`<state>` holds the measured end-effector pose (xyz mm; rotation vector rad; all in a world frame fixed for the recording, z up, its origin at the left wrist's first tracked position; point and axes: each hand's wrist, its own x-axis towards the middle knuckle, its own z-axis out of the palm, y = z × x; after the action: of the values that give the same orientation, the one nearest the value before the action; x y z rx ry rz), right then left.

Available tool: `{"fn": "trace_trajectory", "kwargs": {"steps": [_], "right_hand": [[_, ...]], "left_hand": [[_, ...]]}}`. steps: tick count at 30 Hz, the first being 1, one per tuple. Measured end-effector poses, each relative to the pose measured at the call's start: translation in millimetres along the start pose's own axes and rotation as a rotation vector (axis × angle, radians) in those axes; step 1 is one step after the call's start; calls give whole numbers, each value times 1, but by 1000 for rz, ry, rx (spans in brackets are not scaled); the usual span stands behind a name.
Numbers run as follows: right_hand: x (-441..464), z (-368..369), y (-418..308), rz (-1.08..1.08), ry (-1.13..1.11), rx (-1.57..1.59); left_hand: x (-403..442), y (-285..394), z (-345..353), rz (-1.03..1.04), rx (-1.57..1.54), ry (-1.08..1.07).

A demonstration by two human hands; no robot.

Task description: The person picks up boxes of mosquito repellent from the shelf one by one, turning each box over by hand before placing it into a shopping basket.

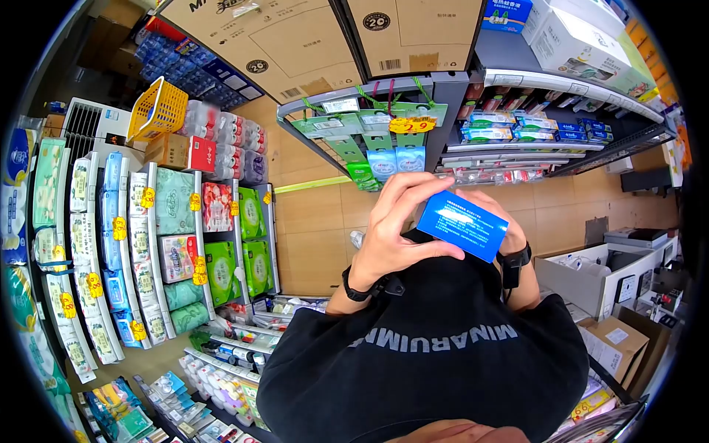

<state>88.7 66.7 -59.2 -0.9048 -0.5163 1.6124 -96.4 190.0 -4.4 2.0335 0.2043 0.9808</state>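
A small blue box (464, 227) with lines of white print on its facing side is held tilted in front of my chest. My left hand (391, 232) grips its left end, thumb along the lower edge and fingers over the top. Behind the right end is my right hand (513, 225), its fingers curled against the back and upper edge, partly hidden by the box. Both wrists carry black bands.
Tissue packs (221, 273) fill shelves on the left, near a yellow basket (159, 109). Ahead, hanging packets (396, 160) stand below large cartons (295, 48). Toothpaste-like boxes (515, 127) line a shelf at upper right. Right are a white drawer unit (580, 284) and an open carton (614, 343).
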Motion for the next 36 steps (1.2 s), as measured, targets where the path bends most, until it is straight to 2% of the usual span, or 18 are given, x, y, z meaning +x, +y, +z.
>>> {"fn": "trace_trajectory", "kwargs": {"steps": [2,5,7,8,10,12,14,15,18,19,23,25,28,29,30,32,36], "right_hand": [[1,1,0,15,-4,12],[5,-9,6,-43,44,-136],[14,-29,19,105,-68,205],[13,-28,19,102,-68,206],[8,-23,16,-61,-60,317],[7,-17,14,-67,13,378],[11,-16,11,-315,-233,217],[8,-12,8,-343,-180,162],[2,-3,-1,-388,-5,-111],[2,4,-3,-473,13,-86],[-2,-1,1,-559,39,-203],[-8,3,-4,-588,202,-411],[-9,-4,-6,-607,258,-433],[-7,-12,-6,-655,193,-448],[-7,-15,-2,-658,196,-448],[-5,-15,2,-703,205,-232],[-7,-26,7,-538,104,-104]], "left_hand": [[-1,-1,0,-10,3,13],[-3,-4,-2,-36,-44,64],[-11,-14,-4,-49,-123,120],[-13,-18,-3,-48,-123,118],[-16,-21,-2,-100,-310,270],[-17,-25,-1,-108,-351,310],[-17,-27,1,-127,-433,391],[-16,-25,4,-184,-334,423],[-21,-36,7,-171,-431,433],[-22,-39,7,-169,-431,432],[-23,-42,8,-152,-476,371],[-22,-42,9,-145,-511,357],[-25,-44,8,-148,-542,334],[-28,-47,6,-114,-523,249],[-31,-49,3,-80,-505,164],[-34,-42,1,-93,-404,94],[-29,-25,0,-25,-234,-118]]}}
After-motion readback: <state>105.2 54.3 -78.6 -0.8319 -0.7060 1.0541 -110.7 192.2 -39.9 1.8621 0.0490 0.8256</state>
